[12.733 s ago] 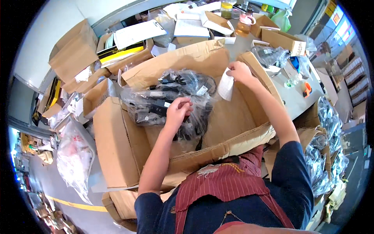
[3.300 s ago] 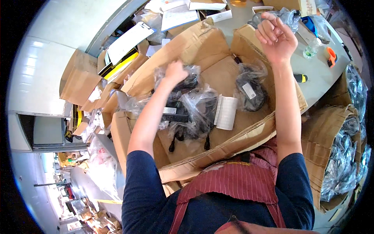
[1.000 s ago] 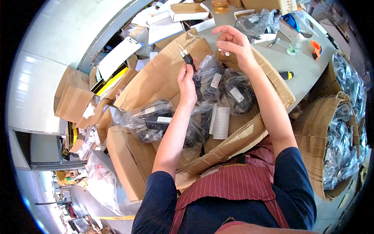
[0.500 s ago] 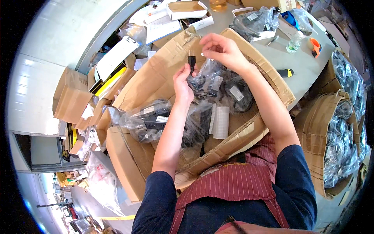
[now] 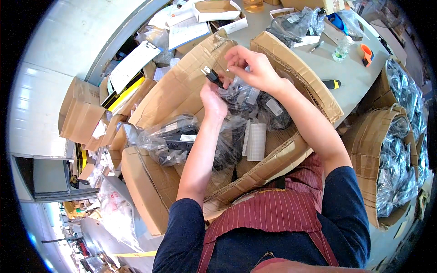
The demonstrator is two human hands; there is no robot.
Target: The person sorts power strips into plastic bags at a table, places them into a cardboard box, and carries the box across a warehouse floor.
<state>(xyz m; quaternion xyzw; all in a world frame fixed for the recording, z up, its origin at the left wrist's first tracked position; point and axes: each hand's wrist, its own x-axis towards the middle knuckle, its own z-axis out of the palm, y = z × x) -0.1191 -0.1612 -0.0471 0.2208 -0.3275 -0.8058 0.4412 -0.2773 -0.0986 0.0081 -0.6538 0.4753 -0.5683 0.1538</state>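
My left hand [image 5: 213, 98] is closed around a black power plug [image 5: 212, 77], its metal prongs pointing up and left. My right hand [image 5: 256, 69] is just right of the plug, fingers curled, with a small white piece [image 5: 228, 70] at the thumb tip. Both hands are over an open cardboard box [image 5: 166, 98]. Below them in the box lie a clear bag with a coiled black cable [image 5: 276, 109] and, at left, a bagged black adapter [image 5: 179, 144] with a white label. A curled sheet of white labels [image 5: 256, 142] lies near the right forearm.
Cartons of bagged black goods [image 5: 395, 177] stand at right. On the grey table [image 5: 353, 93] are a yellow-and-black cutter [image 5: 332, 84], an orange tape dispenser [image 5: 367, 54] and a clear bottle [image 5: 339, 53]. A clipboard [image 5: 134, 66] and stacked cartons [image 5: 82, 109] are at left.
The plug has turned from upright to tilted up-left, so its prongs show clearly. My right hand has shifted slightly left and down, closer to the plug.
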